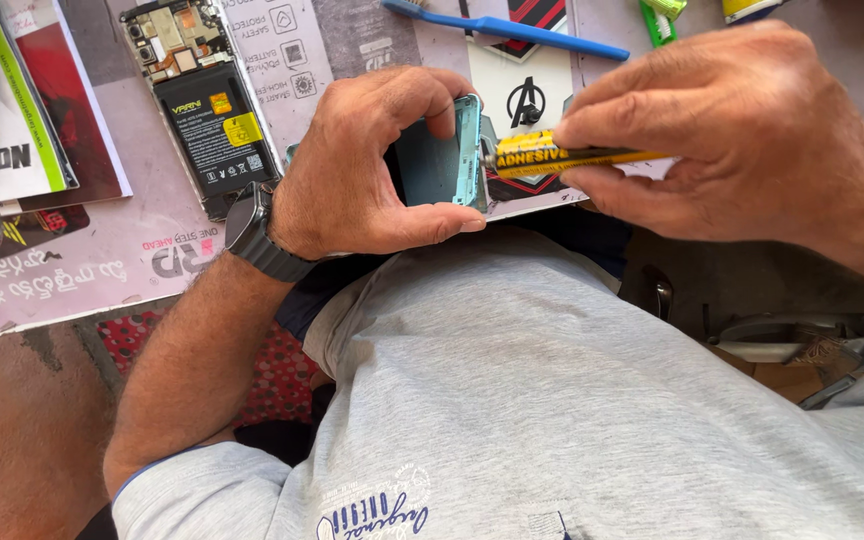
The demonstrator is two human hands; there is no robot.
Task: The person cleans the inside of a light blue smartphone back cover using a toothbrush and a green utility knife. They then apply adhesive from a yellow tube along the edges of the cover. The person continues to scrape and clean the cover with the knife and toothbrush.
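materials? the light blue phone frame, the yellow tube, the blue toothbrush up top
Phone frame in the left hand: probably painted metal or hard plastic; thin rigid edge, pale satin sheen.
Yellow tube in the right hand: looks like soft metal or laminate; glossy printed skin, slightly flattened.
Toothbrush: moulded plastic, uniform glossy blue handle.
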